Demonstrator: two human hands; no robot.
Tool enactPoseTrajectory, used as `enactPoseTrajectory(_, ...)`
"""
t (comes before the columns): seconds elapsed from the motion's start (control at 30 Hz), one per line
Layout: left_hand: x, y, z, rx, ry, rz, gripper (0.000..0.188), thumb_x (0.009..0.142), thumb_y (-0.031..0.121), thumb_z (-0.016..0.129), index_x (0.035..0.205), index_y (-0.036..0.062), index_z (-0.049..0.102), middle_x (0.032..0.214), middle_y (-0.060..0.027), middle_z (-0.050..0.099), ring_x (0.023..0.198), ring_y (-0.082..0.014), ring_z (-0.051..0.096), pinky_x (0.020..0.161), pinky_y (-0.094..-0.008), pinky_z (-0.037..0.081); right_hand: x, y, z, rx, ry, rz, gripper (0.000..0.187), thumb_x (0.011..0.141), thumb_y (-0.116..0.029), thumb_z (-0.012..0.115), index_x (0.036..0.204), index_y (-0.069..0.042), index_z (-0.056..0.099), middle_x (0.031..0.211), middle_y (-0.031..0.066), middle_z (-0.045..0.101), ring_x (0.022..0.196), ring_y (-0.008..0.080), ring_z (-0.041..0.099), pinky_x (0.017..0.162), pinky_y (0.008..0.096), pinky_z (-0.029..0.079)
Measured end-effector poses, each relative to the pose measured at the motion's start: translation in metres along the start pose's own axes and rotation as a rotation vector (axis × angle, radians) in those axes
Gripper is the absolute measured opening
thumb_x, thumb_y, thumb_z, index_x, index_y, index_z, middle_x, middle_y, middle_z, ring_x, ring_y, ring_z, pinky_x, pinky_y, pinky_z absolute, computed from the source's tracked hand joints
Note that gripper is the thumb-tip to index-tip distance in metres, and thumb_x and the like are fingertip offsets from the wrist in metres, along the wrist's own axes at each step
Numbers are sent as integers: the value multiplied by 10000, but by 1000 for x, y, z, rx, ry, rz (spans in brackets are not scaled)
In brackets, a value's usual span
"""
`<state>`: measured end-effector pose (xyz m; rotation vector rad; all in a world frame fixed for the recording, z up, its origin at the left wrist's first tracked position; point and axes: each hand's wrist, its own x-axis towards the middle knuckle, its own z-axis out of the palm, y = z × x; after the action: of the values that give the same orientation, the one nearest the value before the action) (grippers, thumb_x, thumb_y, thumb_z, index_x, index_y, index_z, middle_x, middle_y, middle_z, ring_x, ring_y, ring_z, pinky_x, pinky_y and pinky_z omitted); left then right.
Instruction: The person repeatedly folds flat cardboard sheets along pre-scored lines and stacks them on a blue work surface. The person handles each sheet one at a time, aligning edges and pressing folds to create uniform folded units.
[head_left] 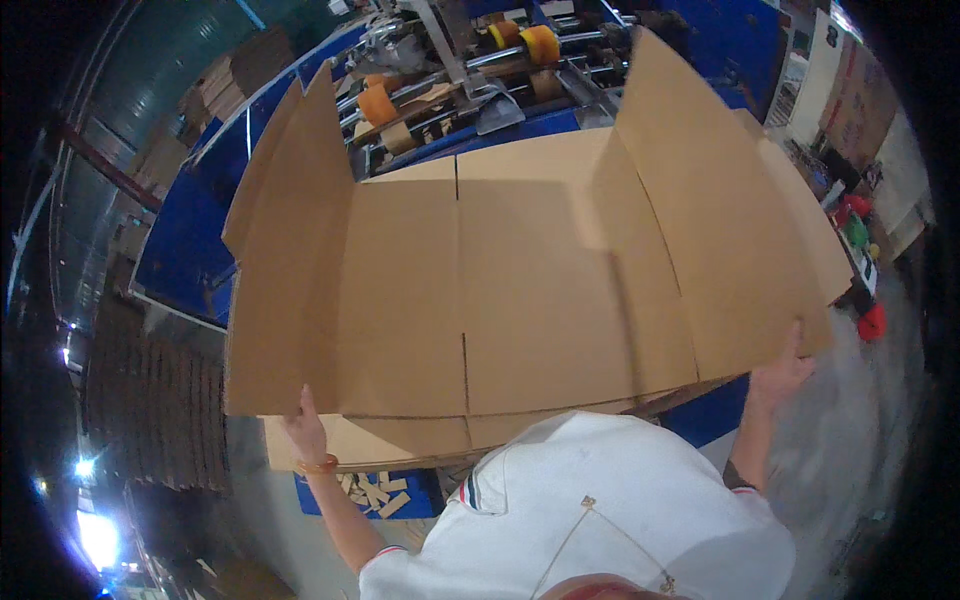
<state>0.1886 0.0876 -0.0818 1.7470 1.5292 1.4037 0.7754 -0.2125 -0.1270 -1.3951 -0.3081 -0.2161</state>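
A large brown cardboard sheet [530, 290], creased and slotted like an unfolded carton, spans the space before me. Both its side panels stand bent upward while the middle lies flat. My left hand [306, 432] grips the near edge of the left panel, thumb on the inner face and fingers hidden behind. At the near corner of the right panel, my right hand [783, 375] has hold of the edge in the same way. Beneath it more cardboard [370, 440] shows along the near side.
Beyond the sheet is a blue machine [190, 260] with orange rollers [378, 103] on metal shafts. Stacked cardboard [155, 405] stands at the left. Cardboard offcuts [375, 493] lie on a blue surface near my left arm. Red and green items [856, 230] sit at the right.
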Motion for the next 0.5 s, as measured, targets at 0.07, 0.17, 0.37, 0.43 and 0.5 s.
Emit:
enactPoseTrajectory(0.07, -11, -7, 21, -94, 73, 19, 212, 930, 112, 648, 1097, -19, 655, 1050, -78, 677, 949, -153, 599, 830, -304, 476, -9, 13, 40, -41, -143, -268, 319, 921, -96, 594, 1210, 40, 591, 1178, 135, 639, 1084, 260, 612, 919, 361, 487)
enactPoseTrajectory(0.17, -21, 4, 68, -142, 74, -31, 227, 931, 124, 653, 1109, -17, 655, 1055, -71, 680, 942, -135, 596, 830, -305, 477, 11, -11, 102, -99, -448, -750, 300, 854, 118, 564, 1138, 41, 624, 1169, 180, 655, 934, 231, 638, 788, 318, 497)
enactPoseTrajectory(0.37, -48, 58, 139, 71, -227, 552, 697, 654, -155, 490, 1331, -1, 557, 1385, -226, 513, 1329, -338, 462, 1093, -415, 366, 11, -6, 148, -197, -547, -1064, 365, 742, 52, 594, 1102, 25, 652, 1115, 184, 682, 934, 335, 659, 820, 393, 520)
enactPoseTrajectory(0.43, -67, 40, 156, 223, -381, 630, 687, 696, -139, 526, 1343, 89, 565, 1407, -157, 512, 1331, -346, 453, 1115, -428, 343, -7, -10, 151, -206, -658, -1082, 358, 758, 40, 583, 1108, 10, 653, 1120, 171, 684, 920, 318, 661, 843, 393, 524)
enactPoseTrajectory(0.5, -86, 32, 169, 360, -548, 668, 672, 714, -109, 543, 1336, 142, 580, 1417, -135, 505, 1325, -349, 455, 1116, -446, 343, -27, 1, 139, -278, -793, -1118, 377, 750, 5, 602, 1122, -20, 652, 1150, 147, 676, 912, 291, 659, 869, 389, 527)
